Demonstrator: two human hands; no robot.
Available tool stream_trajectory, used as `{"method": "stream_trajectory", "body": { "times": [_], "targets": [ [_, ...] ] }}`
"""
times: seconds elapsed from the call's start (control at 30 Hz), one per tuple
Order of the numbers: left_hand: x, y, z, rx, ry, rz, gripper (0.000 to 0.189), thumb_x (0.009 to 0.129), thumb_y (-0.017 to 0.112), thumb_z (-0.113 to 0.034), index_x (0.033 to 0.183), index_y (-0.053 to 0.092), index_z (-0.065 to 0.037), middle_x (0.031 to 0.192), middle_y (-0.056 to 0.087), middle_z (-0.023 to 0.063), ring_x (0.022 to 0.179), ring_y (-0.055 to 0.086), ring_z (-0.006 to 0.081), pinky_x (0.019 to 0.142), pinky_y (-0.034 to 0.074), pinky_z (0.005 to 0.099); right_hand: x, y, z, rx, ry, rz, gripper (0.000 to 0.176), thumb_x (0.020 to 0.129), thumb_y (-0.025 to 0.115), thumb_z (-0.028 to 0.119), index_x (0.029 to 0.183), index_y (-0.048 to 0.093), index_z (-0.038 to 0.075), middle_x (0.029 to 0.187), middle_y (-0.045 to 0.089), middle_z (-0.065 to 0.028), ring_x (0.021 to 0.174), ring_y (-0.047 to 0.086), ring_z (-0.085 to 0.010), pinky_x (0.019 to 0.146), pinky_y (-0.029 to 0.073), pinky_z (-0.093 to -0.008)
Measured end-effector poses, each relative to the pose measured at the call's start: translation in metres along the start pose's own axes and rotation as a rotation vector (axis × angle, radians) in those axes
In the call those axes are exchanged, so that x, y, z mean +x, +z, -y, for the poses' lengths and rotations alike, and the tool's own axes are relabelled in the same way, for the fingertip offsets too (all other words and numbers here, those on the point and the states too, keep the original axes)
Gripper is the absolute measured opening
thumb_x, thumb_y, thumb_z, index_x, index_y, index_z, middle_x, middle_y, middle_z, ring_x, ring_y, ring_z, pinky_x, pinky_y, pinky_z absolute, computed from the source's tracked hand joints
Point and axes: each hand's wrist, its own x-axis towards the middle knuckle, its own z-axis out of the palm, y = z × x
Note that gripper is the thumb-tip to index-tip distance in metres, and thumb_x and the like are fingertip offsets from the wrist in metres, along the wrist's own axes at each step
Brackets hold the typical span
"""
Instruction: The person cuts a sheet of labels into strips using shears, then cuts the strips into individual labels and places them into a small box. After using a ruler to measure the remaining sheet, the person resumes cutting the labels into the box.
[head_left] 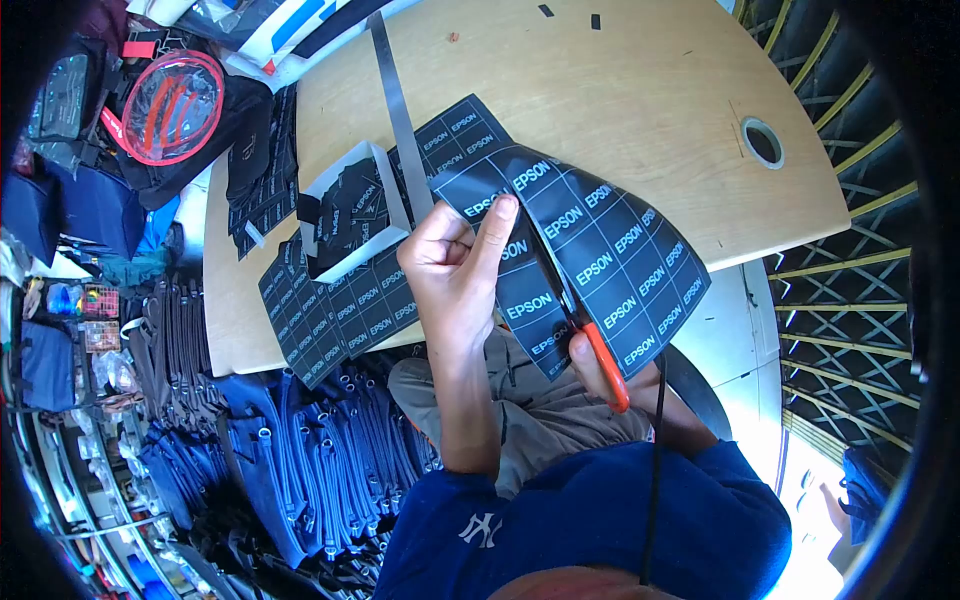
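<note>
Nearest, over the lap: right hand closed around the orange handle of the scissors, blades running up into the label sheet. A black cable hangs just beside that hand.

Left hand curled shut, pinching the sheet's left side, thumb pressed flat on it.

The sheet is black, with white grid lines and one printed word per cell. It is held in the air at the table's near edge and bows between the two hands; it does not lie flat.

Risks, as judged:
- The sheet bows, so the cut could drift off the grid line into a printed cell.
- The thumb sits near the blade line; if the grip slides toward the cut, it could be nicked.
- The cable could snag on the handle or get caught between the blades.

Farther, on the table:
- More label sheets overhang the near edge and could slide off if brushed.
- A white box of cut pieces rests on them, so it could tip if they shift.
- A metal ruler lies beyond.
</note>
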Motion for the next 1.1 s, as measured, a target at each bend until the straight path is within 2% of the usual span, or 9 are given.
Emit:
{"method": "stream_trajectory", "body": {
  "times": [0.07,0.23,0.5,0.7,0.9,0.93,0.97,1.03,1.1],
  "targets": [
    [0.001,-0.001,-0.002,-0.019,-0.015,-0.006,0.008,0.080,0.069,-0.004,0.076,0.063,-0.001,0.057,0.047,-0.0094,0.048,0.029,-0.0049,0.042,0.017,0.0152,-0.004,0.000,-0.008,-0.120,-0.164,-0.025,0.043,0.087,0.058,0.036,0.110,0.052,0.000,0.103,0.055,-0.0098,0.090,0.054,-0.0188,0.076,0.043,-0.0309],
    [0.001,-0.008,-0.004,0.013,-0.025,0.111,0.010,0.080,0.070,-0.004,0.073,0.062,-0.002,0.054,0.044,-0.0106,0.048,0.030,-0.0055,0.043,0.018,0.0149,0.002,0.008,-0.027,-0.026,-0.319,-0.163,0.043,0.081,0.065,0.039,0.101,0.054,0.002,0.087,0.053,-0.0060,0.076,0.054,-0.0175,0.063,0.043,-0.0293],
    [0.003,-0.008,-0.008,-0.011,-0.041,0.138,0.009,0.080,0.070,-0.004,0.074,0.063,-0.002,0.054,0.044,-0.0102,0.048,0.030,-0.0053,0.043,0.018,0.0150,0.001,-0.002,0.013,0.017,0.226,0.004,0.044,0.081,0.064,0.043,0.098,0.058,0.002,0.084,0.059,-0.0061,0.071,0.059,-0.0170,0.060,0.048,-0.0286],
    [0.007,-0.010,-0.006,-0.041,-0.067,0.140,0.008,0.080,0.069,-0.004,0.075,0.063,-0.001,0.054,0.043,-0.0105,0.048,0.029,-0.0051,0.043,0.018,0.0155,0.010,0.006,0.023,0.072,0.050,-0.067,0.036,0.086,0.061,0.031,0.102,0.057,0.000,0.087,0.060,-0.0072,0.076,0.060,-0.0160,0.063,0.049,-0.0284],
    [0.011,-0.013,-0.005,-0.058,-0.094,0.130,0.008,0.080,0.068,-0.003,0.075,0.062,-0.001,0.054,0.043,-0.0110,0.049,0.029,-0.0052,0.044,0.019,0.0149,0.014,0.004,0.030,0.199,0.159,0.045,0.034,0.087,0.060,0.028,0.103,0.056,-0.001,0.085,0.057,-0.0074,0.073,0.057,-0.0170,0.065,0.046,-0.0313],
    [0.012,-0.014,-0.005,-0.069,-0.090,0.127,0.008,0.080,0.068,-0.003,0.075,0.062,-0.001,0.055,0.043,-0.0110,0.049,0.029,-0.0051,0.044,0.019,0.0149,0.018,0.020,0.006,0.079,-0.194,-0.147,0.043,0.089,0.053,0.042,0.097,0.056,0.000,0.077,0.054,-0.0073,0.068,0.054,-0.0187,0.062,0.043,-0.0323],
    [0.012,-0.014,-0.006,-0.080,-0.087,0.123,0.009,0.080,0.068,-0.002,0.074,0.062,-0.001,0.055,0.043,-0.0110,0.049,0.029,-0.0051,0.044,0.019,0.0149,0.019,0.015,0.004,0.081,-0.194,-0.150,0.043,0.089,0.053,0.042,0.097,0.056,0.000,0.077,0.054,-0.0073,0.068,0.054,-0.0187,0.062,0.043,-0.0323],
    [0.009,-0.008,-0.014,-0.052,-0.107,0.114,0.009,0.080,0.068,-0.002,0.074,0.062,-0.001,0.055,0.042,-0.0113,0.048,0.029,-0.0050,0.044,0.018,0.0151,0.018,0.000,-0.002,0.087,0.153,0.321,0.070,0.082,0.046,0.063,0.115,0.045,0.001,0.094,0.049,-0.0055,0.083,0.048,-0.0105,0.066,0.038,-0.0212],
    [0.007,-0.008,-0.015,-0.025,-0.128,0.104,0.009,0.080,0.069,-0.002,0.074,0.062,-0.001,0.054,0.042,-0.0116,0.048,0.028,-0.0050,0.043,0.018,0.0154,0.020,0.006,0.016,0.144,0.100,0.207,0.077,0.080,0.038,0.072,0.110,0.045,0.001,0.090,0.047,-0.0045,0.078,0.046,-0.0106,0.062,0.034,-0.0208]
  ]
}}
